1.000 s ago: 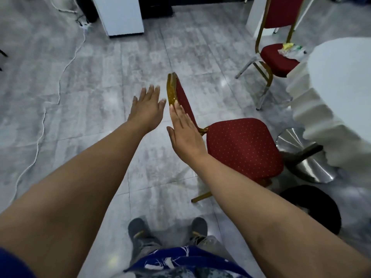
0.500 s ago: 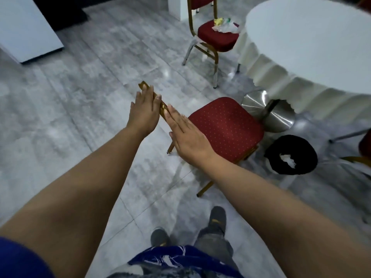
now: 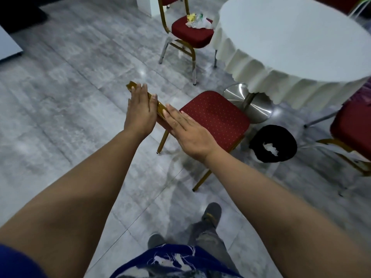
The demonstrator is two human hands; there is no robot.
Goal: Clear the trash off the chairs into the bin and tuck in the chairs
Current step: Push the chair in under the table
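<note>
A red-cushioned chair with a gold frame stands in front of me, its seat bare and pointing toward the round table. My left hand rests flat against the top of the chair's back, fingers extended. My right hand lies flat against the same backrest, just to the right. A black-lined bin with white trash inside sits on the floor right of the chair. A second red chair at the far side carries crumpled trash on its seat.
The table has a white scalloped cloth and a shiny metal base. Part of a third red chair shows at the right edge. A white cabinet corner is at far left. Grey tiled floor lies to the left.
Both hands have come to rest against the chair's back. The chair has swung round and its seat now sits closer to the table; my view has shifted right.
</note>
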